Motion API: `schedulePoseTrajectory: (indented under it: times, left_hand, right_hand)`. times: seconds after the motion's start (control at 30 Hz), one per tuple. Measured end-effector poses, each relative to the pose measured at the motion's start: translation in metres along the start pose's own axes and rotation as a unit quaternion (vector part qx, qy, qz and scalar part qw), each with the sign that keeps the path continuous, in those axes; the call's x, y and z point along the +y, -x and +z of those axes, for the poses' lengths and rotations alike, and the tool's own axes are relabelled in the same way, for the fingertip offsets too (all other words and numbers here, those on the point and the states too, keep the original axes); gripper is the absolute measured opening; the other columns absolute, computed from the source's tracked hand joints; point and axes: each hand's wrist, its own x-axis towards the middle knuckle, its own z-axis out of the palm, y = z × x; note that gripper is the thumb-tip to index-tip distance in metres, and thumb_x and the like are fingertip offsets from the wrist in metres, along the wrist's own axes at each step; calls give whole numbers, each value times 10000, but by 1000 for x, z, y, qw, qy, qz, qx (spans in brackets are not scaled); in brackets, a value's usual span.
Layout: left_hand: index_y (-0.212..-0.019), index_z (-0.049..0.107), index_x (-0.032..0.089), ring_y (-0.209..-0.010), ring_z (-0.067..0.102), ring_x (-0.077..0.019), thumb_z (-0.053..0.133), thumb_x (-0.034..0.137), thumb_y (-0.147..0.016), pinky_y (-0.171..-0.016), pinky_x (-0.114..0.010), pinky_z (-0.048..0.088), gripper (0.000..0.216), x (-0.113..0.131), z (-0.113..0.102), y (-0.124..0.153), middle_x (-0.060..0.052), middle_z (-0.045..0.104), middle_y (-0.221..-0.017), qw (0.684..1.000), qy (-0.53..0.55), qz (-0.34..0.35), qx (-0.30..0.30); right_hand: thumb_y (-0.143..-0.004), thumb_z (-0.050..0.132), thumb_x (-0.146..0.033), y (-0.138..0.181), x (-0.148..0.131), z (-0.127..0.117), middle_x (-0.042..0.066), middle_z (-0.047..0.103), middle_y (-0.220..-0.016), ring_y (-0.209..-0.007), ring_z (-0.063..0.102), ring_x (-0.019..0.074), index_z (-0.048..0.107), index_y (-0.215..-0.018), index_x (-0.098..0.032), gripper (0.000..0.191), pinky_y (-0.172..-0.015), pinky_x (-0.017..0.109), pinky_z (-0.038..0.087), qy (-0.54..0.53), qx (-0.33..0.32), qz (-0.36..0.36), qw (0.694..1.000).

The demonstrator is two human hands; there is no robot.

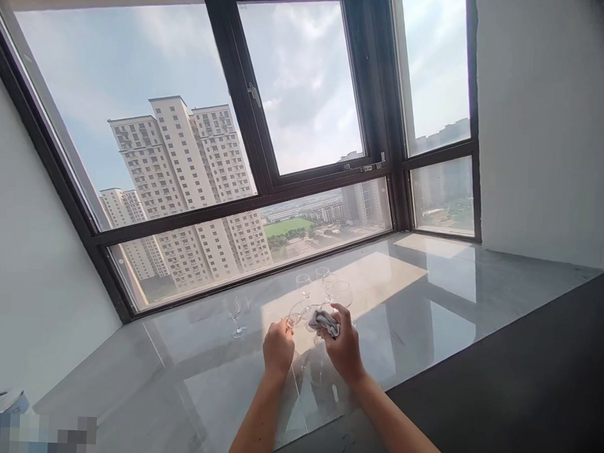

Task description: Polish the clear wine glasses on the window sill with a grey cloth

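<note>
My left hand [279,349] is closed, its fingertips pinching the round edge of a clear stemmed glass [298,312] held tilted above the sill. In my right hand [345,345] a crumpled grey-white cloth [324,322] is gripped close against the same glass. How far the cloth touches or enters the glass I cannot make out. Just beyond my hands stand several more clear glasses [342,292], partly overlapping one another. Apart from them, to the left, one stemmed glass [237,332] stands upright on the sill.
A glossy grey marble-look window sill [215,376] runs beneath a dark-framed window [327,204] and reflects light. Its front edge [436,362] slopes up to the right. White walls [541,130] flank it. At lower left sits a partly blurred container [4,404].
</note>
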Motion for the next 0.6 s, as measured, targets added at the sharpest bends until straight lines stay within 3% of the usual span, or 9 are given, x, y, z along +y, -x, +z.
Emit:
schedulePoseTrajectory:
  times: [0.13, 0.33, 0.6]
  left_hand:
    - [-920, 721, 213, -1030, 572, -250, 415, 54, -867, -834, -336, 397, 349, -6, -7, 1, -84, 685, -907, 992, -114, 15, 45]
    - [-965, 735, 237, -1005, 557, -251, 448, 5, -826, -847, -343, 392, 395, 3, -6, 5, -74, 659, -855, 983, -149, 101, 26]
    - [-1028, 725, 237, -978, 591, -227, 483, 60, -850, -842, -320, 413, 349, 5, -6, 4, -54, 699, -897, 986, -92, 136, -7]
  right_hand:
    - [-812, 517, -151, -1, 4, 0, 52, 667, -926, -814, 664, 195, 452, -1234, -230, 435, -736, 307, 514, 35, 19, -8, 999]
    - [-677, 478, -45, 4, 13, 7, 7, 651, -858, -735, 634, 174, 471, -1196, -234, 552, -685, 273, 473, 86, -131, -23, 987]
    - [-711, 534, -119, -3, 0, -1, -18, 653, -769, -655, 606, 163, 448, -1174, -217, 481, -637, 263, 458, -14, -102, 33, 994]
